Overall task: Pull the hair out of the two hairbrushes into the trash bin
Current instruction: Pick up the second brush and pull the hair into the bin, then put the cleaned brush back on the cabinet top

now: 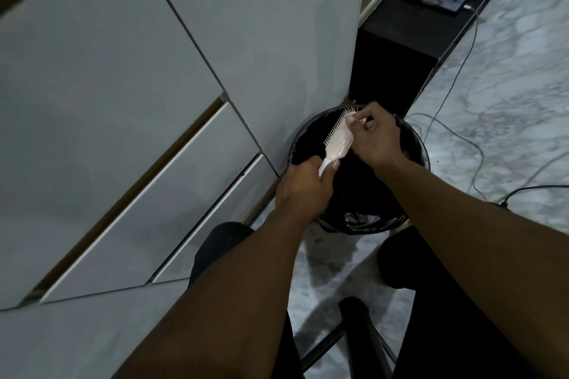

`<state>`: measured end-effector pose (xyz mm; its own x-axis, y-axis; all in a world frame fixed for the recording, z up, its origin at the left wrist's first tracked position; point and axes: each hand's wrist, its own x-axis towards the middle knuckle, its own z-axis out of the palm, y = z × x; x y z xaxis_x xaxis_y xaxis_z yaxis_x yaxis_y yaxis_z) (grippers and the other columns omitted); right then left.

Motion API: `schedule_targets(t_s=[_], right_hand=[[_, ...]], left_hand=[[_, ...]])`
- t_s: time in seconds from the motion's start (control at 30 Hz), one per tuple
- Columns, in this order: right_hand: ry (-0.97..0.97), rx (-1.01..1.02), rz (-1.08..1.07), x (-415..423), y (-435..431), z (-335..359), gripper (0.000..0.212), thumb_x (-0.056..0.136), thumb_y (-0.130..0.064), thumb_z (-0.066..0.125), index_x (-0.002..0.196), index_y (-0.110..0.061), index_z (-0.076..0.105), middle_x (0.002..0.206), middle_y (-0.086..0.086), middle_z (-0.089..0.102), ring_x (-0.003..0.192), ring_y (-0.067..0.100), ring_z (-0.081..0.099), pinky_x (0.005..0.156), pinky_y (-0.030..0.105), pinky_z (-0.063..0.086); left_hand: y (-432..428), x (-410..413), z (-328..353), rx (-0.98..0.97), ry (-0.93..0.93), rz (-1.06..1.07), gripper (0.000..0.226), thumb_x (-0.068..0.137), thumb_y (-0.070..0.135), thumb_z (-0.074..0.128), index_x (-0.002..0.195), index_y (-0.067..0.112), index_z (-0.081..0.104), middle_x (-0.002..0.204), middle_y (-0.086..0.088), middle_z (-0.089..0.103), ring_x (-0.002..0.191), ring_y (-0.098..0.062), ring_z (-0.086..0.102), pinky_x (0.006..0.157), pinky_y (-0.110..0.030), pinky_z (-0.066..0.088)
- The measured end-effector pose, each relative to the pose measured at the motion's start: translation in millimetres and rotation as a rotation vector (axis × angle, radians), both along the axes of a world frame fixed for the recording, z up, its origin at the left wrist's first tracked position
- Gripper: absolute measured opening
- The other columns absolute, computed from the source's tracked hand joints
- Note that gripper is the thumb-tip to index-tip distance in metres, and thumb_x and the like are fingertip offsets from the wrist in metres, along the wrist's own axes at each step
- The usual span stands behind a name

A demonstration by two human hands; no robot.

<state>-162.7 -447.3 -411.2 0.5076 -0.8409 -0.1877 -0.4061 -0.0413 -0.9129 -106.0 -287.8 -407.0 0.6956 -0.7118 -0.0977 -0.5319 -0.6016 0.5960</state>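
While the left hand (303,184) wraps its grip around the handle, the pink hairbrush (338,138) hangs right over the black-lined trash bin (420,148), so anything pulled loose should drop straight in. Right hand (377,138) is up at the head, fingertips (354,120) pinched together at the bristles. Whether hair sits between them is too dim to tell. Second brush? Nowhere in sight.

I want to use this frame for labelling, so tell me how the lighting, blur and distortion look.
Head view: dim, cool light; the trash bin interior is nearly black, so no hair can be made out. The pink hairbrush stands out clearly. Wide-angle lens tilts and bends the cabinet lines. Left hand and right hand are slightly soft.
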Motion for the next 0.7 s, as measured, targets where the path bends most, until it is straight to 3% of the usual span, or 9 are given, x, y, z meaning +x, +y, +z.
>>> schedule_targets(t_s=[0.13,0.23,0.33,0.37,0.47,0.53,0.7], right_hand=[[0.056,0.038,0.005,2.9,-11.5,24.4,0.019,0.091,-0.049,0.047,0.078,-0.035,0.050,0.091,0.006,0.071,0.082,0.026,0.072,0.076,0.051,0.060],[0.054,0.196,-0.062,-5.5,-20.9,57.0,0.038,0.102,-0.042,0.036,0.096,-0.010,0.056,0.088,0.018,0.075,0.073,0.031,0.075,0.060,0.036,0.056],[0.065,0.231,-0.072,-23.0,-27.0,87.6,0.048,0.104,-0.044,0.035,0.097,-0.002,0.059,0.085,0.022,0.073,0.079,0.034,0.074,0.066,0.039,0.058],[0.058,0.220,-0.035,-26.1,-28.0,96.3,0.045,0.104,-0.040,0.037,0.095,-0.002,0.059,0.086,0.020,0.071,0.081,0.033,0.073,0.065,0.037,0.057],[0.015,0.287,0.113,-32.8,-20.6,131.6,0.009,0.099,-0.021,0.047,0.104,-0.013,0.049,0.092,0.010,0.061,0.072,0.026,0.065,0.060,0.033,0.050],[-0.005,0.273,0.193,-33.9,-11.4,158.4,0.017,0.096,-0.022,0.054,0.110,-0.017,0.047,0.089,0.008,0.060,0.067,0.021,0.063,0.061,0.032,0.048],[-0.071,0.114,0.309,-35.4,22.6,229.8,0.028,0.095,-0.032,0.059,0.116,-0.013,0.061,0.102,0.009,0.068,0.085,0.023,0.068,0.072,0.035,0.051]], left_hand=[[-0.7,7.5,26.2,0.030,-0.036,-0.031,0.044,0.097,0.057,0.045,0.079,0.019,0.056,0.078,-0.009,0.067,0.076,-0.033,0.063,0.059,-0.034,0.040],[6.0,14.2,49.3,0.014,-0.062,-0.024,0.048,0.097,0.057,0.045,0.085,0.015,0.064,0.083,-0.012,0.070,0.079,-0.033,0.066,0.060,-0.033,0.042],[16.7,15.1,80.0,-0.024,-0.022,0.023,0.049,0.098,0.056,0.045,0.079,0.014,0.062,0.077,-0.010,0.066,0.077,-0.031,0.065,0.061,-0.033,0.041],[18.9,14.7,89.3,-0.018,-0.019,0.034,0.048,0.099,0.055,0.045,0.072,0.017,0.056,0.072,-0.007,0.061,0.075,-0.031,0.063,0.060,-0.032,0.039],[26.0,10.7,123.0,-0.019,-0.047,0.064,0.050,0.097,0.057,0.045,0.061,0.022,0.043,0.068,-0.004,0.054,0.073,-0.031,0.062,0.059,-0.031,0.037],[28.9,6.1,145.6,-0.040,-0.069,0.066,0.051,0.095,0.059,0.045,0.060,0.022,0.041,0.069,-0.005,0.054,0.074,-0.033,0.062,0.059,-0.032,0.037],[42.1,-8.9,210.7,-0.084,-0.173,0.080,0.048,0.096,0.056,0.047,0.064,0.019,0.048,0.067,-0.004,0.055,0.070,-0.031,0.060,0.057,-0.032,0.033]])
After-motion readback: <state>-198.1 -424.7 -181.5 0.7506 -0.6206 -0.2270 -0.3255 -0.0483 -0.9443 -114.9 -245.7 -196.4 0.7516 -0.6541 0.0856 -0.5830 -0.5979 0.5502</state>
